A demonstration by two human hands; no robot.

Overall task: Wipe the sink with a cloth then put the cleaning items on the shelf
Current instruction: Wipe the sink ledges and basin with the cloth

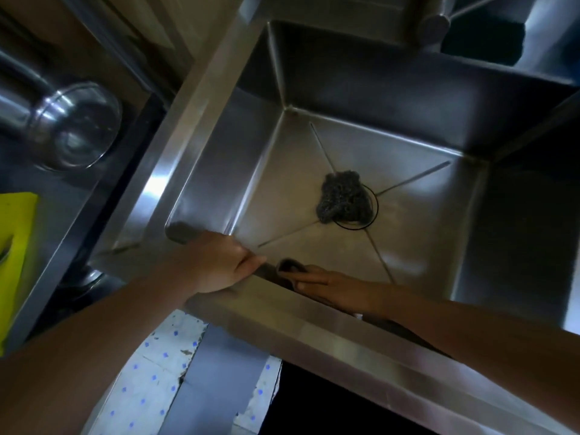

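Sink (376,98) holding scourer (342,196), right hand (326,282) pressing cloth (287,265)

Most of the sink (282,183) floor lies open; only a steel scourer (342,196) sits over the drain (375,208).

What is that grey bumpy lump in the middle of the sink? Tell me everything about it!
It looks like a metal scouring pad: a dark grey, knobbly, tangled wad, roughly triangular. It lies loose on the sink floor, partly covering the round drain, where the floor creases meet. Nothing else touches it.
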